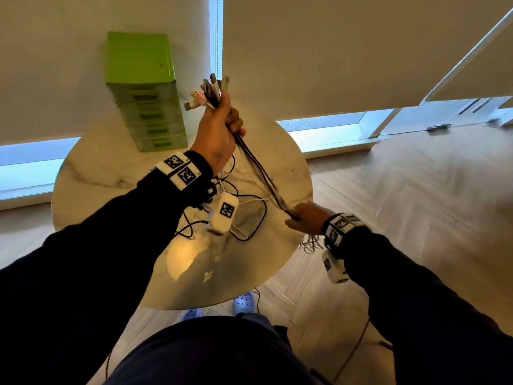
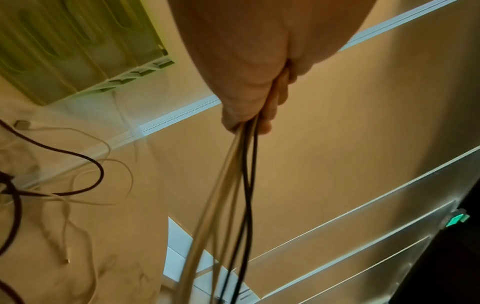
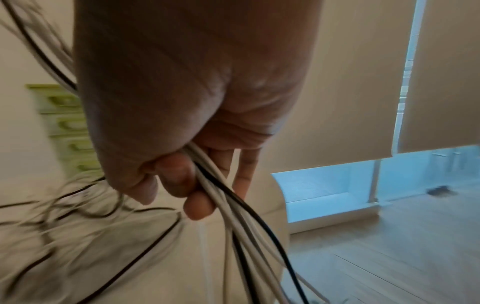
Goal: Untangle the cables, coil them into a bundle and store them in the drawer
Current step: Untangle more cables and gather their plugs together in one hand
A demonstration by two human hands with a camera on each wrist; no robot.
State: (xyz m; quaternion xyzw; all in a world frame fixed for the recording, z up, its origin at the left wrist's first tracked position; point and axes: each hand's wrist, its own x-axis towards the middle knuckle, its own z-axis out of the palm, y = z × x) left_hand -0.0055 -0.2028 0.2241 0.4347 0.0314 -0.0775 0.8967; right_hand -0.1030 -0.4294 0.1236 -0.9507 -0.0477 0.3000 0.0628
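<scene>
My left hand [image 1: 225, 122] is raised above the round marble table [image 1: 105, 173] and grips a bundle of black and white cables [image 1: 258, 168] just below their plug ends [image 1: 212, 91]. The bundle runs taut down and to the right into my right hand [image 1: 301, 218], whose fingers [image 3: 179, 181] curl round the strands [image 3: 233, 207]. In the left wrist view the left hand [image 2: 249, 119] holds the cables [image 2: 241, 185]. Slack cable loops [image 1: 247, 215] lie on the table, and some tails [image 1: 311, 243] hang past its right edge. A green drawer unit [image 1: 144, 101] stands at the table's back, its drawers closed.
Cream roller blinds [image 1: 333, 51] cover the windows behind the table. Wooden floor [image 1: 416, 204] lies open to the right. My feet in pale clogs [image 1: 244, 301] stand under the table's near edge, and a thin cable [image 1: 358, 343] trails across the floor.
</scene>
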